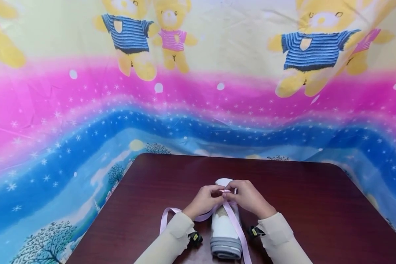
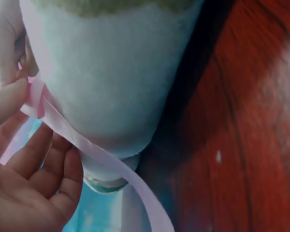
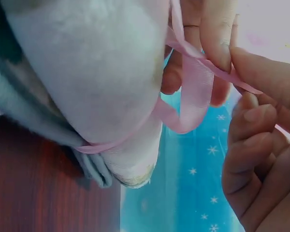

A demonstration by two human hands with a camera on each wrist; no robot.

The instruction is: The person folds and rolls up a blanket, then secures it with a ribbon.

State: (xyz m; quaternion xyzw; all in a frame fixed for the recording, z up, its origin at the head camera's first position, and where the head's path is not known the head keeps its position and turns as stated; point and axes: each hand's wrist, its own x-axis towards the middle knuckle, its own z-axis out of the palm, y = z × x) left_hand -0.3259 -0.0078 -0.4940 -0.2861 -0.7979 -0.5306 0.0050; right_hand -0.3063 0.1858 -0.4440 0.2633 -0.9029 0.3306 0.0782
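Observation:
A rolled-up towel (image 1: 221, 227), white with a grey hem at its near end, lies lengthwise on the table. Around its far part runs a pink ribbon (image 3: 197, 96), which forms a loop beside the roll in the right wrist view. My left hand (image 1: 202, 201) pinches the ribbon between thumb and finger above the towel. Close against it, my right hand (image 1: 250, 198) also pinches the ribbon with thumb and forefinger. One loose length of ribbon (image 1: 235, 223) trails over the roll toward the near edge; another ribbon part (image 1: 165, 218) curves out at the left.
The dark reddish wooden table (image 1: 303, 194) extends to both sides of the towel. Behind and around it hangs a patterned cloth (image 1: 198, 99) with bears and snowflakes. A small black device (image 1: 195, 238) is strapped at the left wrist, a similar device (image 1: 255, 231) at the right.

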